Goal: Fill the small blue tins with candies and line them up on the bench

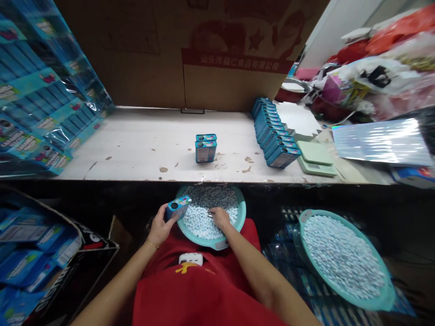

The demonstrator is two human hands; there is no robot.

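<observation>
My left hand grips a small blue candy box at the left rim of a turquoise basin. The box's top end, with a dark round mark, faces up. Inside the basin lie many small pale blue and white candies. My right hand is down at the candies with its fingers curled together. A small shiny edge shows at those fingertips, too little to name. On the white table ahead stand two more blue candy boxes, one behind the other.
A row of blue boxes stands at the table's right, beside a pale green scale. Wrapped box packs are stacked left. A large cardboard carton closes off the back. Another candy-filled basin sits lower right; an open carton lower left.
</observation>
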